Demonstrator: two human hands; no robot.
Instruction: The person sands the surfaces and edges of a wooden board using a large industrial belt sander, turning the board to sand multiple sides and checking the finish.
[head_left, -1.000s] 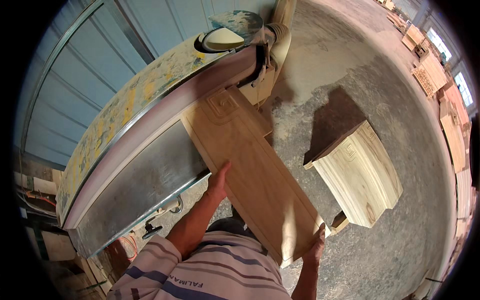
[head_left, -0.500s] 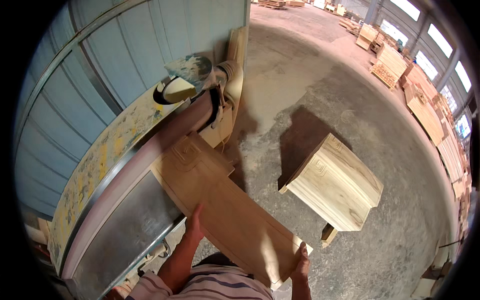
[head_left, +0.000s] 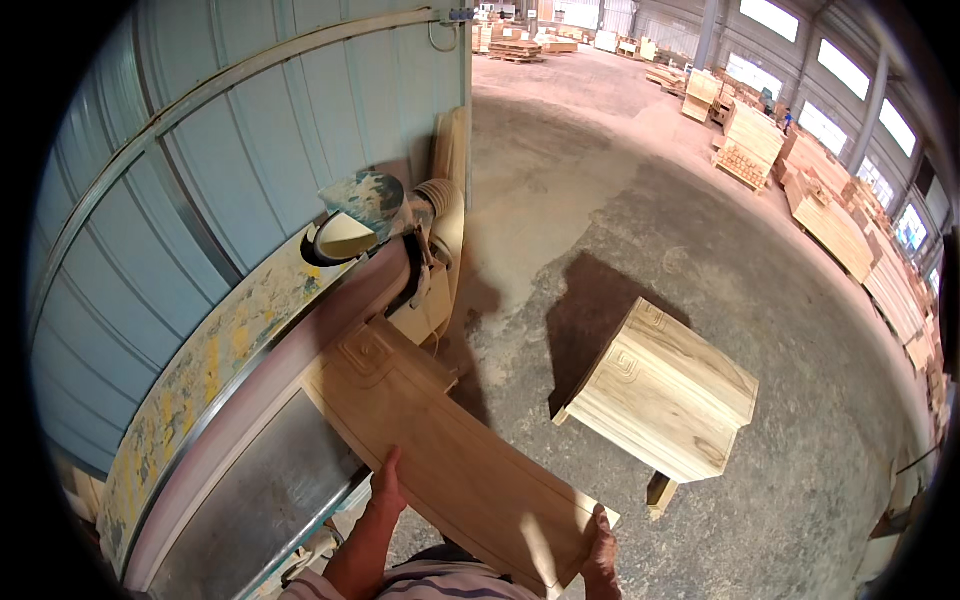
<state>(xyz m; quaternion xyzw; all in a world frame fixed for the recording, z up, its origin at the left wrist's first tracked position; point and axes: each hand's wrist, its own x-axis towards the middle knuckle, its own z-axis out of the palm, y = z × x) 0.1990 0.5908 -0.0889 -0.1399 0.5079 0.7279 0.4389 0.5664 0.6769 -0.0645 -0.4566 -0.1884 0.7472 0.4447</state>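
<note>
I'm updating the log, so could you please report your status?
Left hand, right hand: both holding board. Carved end beside sanding belt. No obstruction visible.

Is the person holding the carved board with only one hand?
No, the left hand holds the long edge of the carved board and the right hand its near end.

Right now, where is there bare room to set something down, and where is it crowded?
Bare: the metal table left of the carved board, beside the pink belt; also the floor right of the pale panels. Crowded: the table's far end, under the board.
</note>
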